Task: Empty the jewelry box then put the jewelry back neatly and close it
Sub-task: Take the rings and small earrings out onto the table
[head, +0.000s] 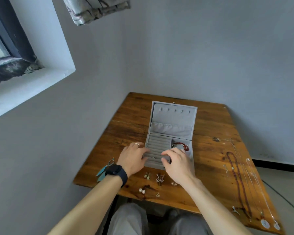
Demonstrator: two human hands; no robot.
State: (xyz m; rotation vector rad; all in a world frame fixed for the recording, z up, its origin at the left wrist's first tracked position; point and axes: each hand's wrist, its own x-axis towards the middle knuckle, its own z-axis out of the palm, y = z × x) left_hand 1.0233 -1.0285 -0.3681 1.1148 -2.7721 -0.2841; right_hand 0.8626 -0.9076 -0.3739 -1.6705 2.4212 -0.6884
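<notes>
Jewelry box open, left hand & right hand nr front edge.

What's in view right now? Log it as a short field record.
box: grey velvet jewelry box, lid open
inside: red beaded bracelet in right compartment; small metal piece in the ring rolls
left hand: fingers rest on box's left side
right hand: fingers curled over box front; grip unclear
table: brown wooden table; bead and chain necklaces at right, loose earrings in front of box
</notes>
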